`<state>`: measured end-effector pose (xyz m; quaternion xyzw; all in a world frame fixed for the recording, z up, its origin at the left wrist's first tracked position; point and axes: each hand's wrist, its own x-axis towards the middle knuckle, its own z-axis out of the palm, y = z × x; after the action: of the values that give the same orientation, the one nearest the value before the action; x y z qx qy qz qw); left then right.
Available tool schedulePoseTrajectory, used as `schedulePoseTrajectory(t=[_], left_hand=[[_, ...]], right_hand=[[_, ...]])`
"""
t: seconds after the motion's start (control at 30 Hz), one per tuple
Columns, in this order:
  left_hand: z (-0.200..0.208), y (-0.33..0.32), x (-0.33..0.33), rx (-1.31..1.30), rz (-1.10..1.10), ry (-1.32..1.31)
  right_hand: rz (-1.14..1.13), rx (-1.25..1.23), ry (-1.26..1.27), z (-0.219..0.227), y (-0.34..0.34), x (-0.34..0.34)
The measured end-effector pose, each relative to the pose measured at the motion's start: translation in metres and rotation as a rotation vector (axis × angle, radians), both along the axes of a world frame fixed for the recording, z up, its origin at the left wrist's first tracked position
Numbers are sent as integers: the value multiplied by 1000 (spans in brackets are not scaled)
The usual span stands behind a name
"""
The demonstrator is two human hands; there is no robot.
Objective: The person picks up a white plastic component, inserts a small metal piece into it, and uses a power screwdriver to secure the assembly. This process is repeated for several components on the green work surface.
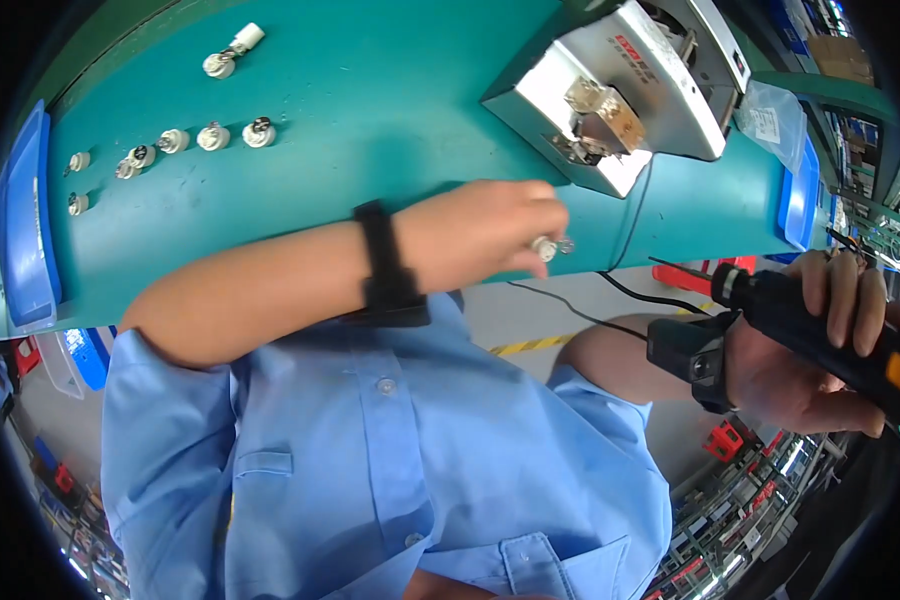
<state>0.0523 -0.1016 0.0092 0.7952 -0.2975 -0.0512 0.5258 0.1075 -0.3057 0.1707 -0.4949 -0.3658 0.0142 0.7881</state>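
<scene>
My left hand (490, 232) is over the front of the green mat, its fingers closed on a small white round part (544, 249) with a metal piece at its side. At the right, my right hand (785, 375) is wrapped round a black electric screwdriver (805, 315); its thin bit points left toward my left hand. The bit does not touch the part. Similar white parts with metal fittings, such as one part (259, 132) and another part (212, 136), lie in a loose row at the left of the mat.
A grey metal-cased machine (660, 75) with an open front stands at the back right. Blue trays (32, 220) flank the table (370, 90). One more white part (219, 66) lies farther back with a white cylinder. Near the right tray is a clear plastic bag (773, 125). Dark cables hang by the front edge.
</scene>
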Motion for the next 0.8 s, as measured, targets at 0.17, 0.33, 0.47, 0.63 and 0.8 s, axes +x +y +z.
schedulePoseTrajectory(t=[0.17,0.33,0.47,0.63,0.8], left_hand=[[18,58,-36,-244,251,350],[16,88,-66,-334,468,242],[20,105,-79,-323,534,283],[18,118,-90,-322,552,291],[16,125,-95,-355,567,268]], right_hand=[[-269,-130,1,-13,30,-15],[153,-110,50,-24,47,-15],[171,-57,114,-29,80,-29],[306,-72,61,-46,96,-31],[328,-48,112,-50,112,-39]])
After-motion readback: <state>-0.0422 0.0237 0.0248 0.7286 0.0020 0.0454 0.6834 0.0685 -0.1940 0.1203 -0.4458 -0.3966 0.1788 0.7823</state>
